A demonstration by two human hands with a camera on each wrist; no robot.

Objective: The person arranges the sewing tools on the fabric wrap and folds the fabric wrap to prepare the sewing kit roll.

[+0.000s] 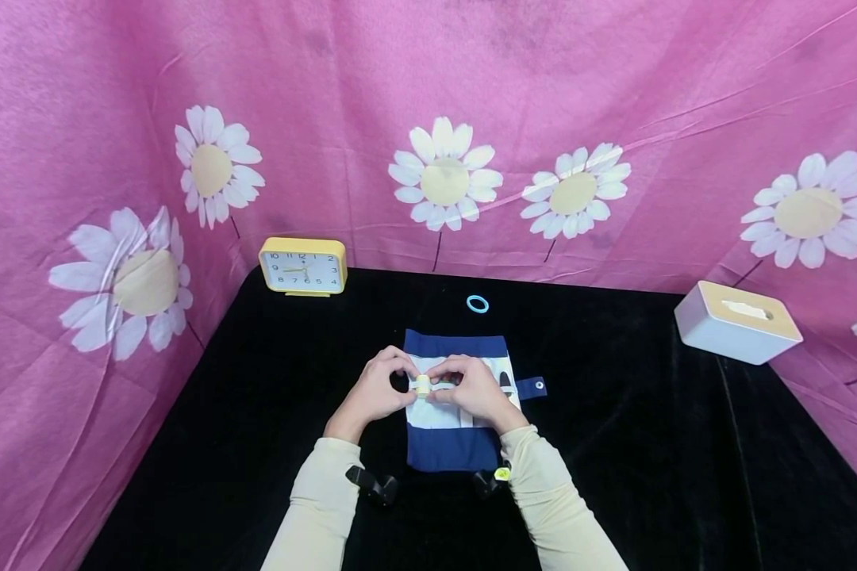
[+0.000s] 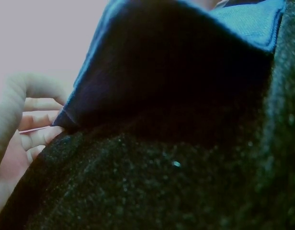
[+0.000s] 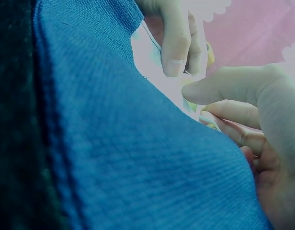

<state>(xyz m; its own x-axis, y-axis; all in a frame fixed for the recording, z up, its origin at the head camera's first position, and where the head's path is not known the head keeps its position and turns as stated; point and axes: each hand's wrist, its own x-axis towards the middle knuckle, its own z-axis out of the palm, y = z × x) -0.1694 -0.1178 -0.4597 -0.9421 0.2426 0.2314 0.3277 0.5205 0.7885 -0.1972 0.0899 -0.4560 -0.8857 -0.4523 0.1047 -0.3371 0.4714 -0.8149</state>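
Note:
A navy and white fabric roll-up pouch (image 1: 451,450) lies unfolded on the black cloth. At its white middle, my left hand (image 1: 375,390) pinches a small pale yellow spool-like cylinder (image 1: 423,386) by its left side. My right hand (image 1: 477,390) is close on the other side, thumb and forefinger pinching the white elastic band (image 1: 441,386) beside the cylinder. A dark-handled item (image 1: 505,381) sits in the band at the pouch's right. In the right wrist view the raised navy flap (image 3: 138,143) partly covers the fingertips. The left wrist view hides the cylinder behind the fabric.
A light blue ring (image 1: 478,304) lies beyond the pouch. A yellow alarm clock (image 1: 303,267) stands at the back left, and a white tissue box (image 1: 735,325) with a wooden top at the right. The pouch's snap strap (image 1: 532,388) sticks out rightward.

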